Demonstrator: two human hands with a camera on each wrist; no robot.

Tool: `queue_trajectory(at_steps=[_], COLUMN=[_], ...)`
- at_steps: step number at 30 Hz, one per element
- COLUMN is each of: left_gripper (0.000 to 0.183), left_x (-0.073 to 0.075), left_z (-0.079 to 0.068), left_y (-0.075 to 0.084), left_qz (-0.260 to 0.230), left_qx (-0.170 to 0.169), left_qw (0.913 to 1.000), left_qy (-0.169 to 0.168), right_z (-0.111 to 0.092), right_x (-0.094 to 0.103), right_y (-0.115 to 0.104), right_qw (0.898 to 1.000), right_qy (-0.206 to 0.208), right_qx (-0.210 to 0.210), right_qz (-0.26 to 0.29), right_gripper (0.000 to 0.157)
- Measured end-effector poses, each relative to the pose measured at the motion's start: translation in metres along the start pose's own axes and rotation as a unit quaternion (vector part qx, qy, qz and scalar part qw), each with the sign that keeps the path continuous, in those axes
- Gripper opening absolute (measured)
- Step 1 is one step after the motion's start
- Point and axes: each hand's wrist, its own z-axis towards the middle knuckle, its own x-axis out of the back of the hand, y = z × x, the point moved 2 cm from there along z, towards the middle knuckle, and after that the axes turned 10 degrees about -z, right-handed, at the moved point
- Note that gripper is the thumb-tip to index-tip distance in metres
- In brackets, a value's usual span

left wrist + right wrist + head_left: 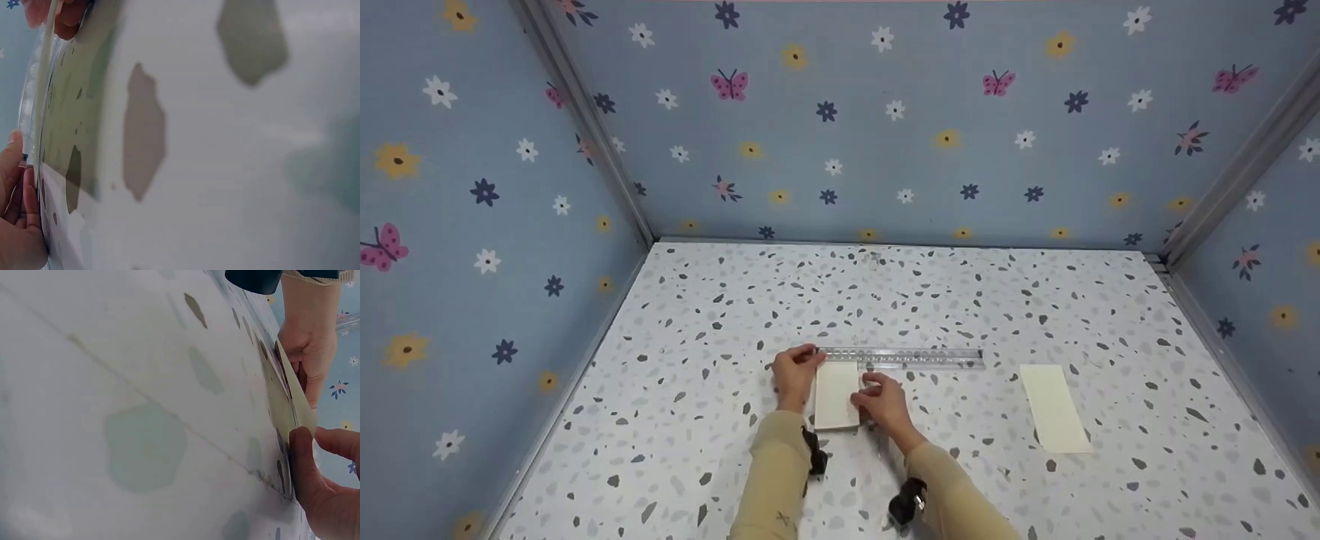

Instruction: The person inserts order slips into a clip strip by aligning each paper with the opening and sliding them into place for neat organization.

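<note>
A cream sheet of paper lies in front of me, its near edge slightly off the table. Across its far edge runs a clear plastic ruler, extending to the right. My left hand pinches the ruler's left end at the paper's far left corner; in the left wrist view its thumb is on one side, with curled fingers opposite. With thumb and index finger, my right hand pinches the paper's right edge. The right wrist view shows this pinch on the raised paper, with the left hand beyond.
A second cream paper strip lies on the right of the speckled white table. Blue flowered panels stand along the back and both sides. Black wrist cameras sit at both sleeves, close to the tabletop.
</note>
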Motion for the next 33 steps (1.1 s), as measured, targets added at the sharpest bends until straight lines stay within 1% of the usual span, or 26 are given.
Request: queue_trajectory(at_steps=[4, 7, 12, 15, 17, 22, 25, 27, 32, 33], left_gripper=[0.021, 0.022, 0.022, 0.022, 0.022, 0.022, 0.023, 0.023, 0.023, 0.023], left_x=[0.000, 0.000, 0.001, 0.001, 0.001, 0.001, 0.001, 0.001, 0.001, 0.001], left_z=[0.000, 0.000, 0.000, 0.000, -0.001, -0.001, -0.001, -0.001, -0.001, -0.001], left_y=[0.001, 0.000, 0.000, 0.000, 0.001, 0.001, 0.001, 0.002, 0.002, 0.002], left_qz=[0.013, 0.013, 0.007, 0.010, 0.008, 0.005, 0.005, 0.004, 0.005, 0.006], left_qx=[0.005, 0.013, 0.007, 0.002, 0.004, 0.004, 0.003, 0.005, 0.007, 0.006], left_qw=[0.9999, 0.9998, 0.9999, 0.9999, 0.9999, 1.0000, 1.0000, 1.0000, 0.9999, 0.9999], left_qy=[0.003, 0.003, -0.004, -0.006, -0.006, -0.004, -0.005, -0.006, -0.008, -0.007], right_z=[-0.003, -0.006, -0.009, -0.012, -0.014, -0.018, -0.021, -0.023, -0.028, -0.029], right_x=[0.005, 0.010, 0.019, 0.026, 0.030, 0.042, 0.050, 0.056, 0.072, 0.075], right_y=[-0.001, -0.001, 0.000, 0.000, 0.001, 0.005, 0.008, 0.010, 0.016, 0.017], right_qw=[1.000, 1.000, 0.998, 0.997, 0.996, 0.994, 0.992, 0.990, 0.985, 0.985], right_qy=[-0.013, -0.023, -0.029, -0.033, -0.034, -0.024, -0.011, 0.002, 0.029, 0.033], right_qx=[0.001, 0.009, 0.038, 0.048, 0.052, 0.067, 0.073, 0.084, 0.087, 0.080], right_qz=[0.000, -0.005, -0.038, -0.052, -0.059, -0.081, -0.100, -0.116, -0.149, -0.152], right_gripper=[0.039, 0.035, 0.030, 0.030, 0.030, 0.029, 0.028, 0.027, 0.026, 0.026])
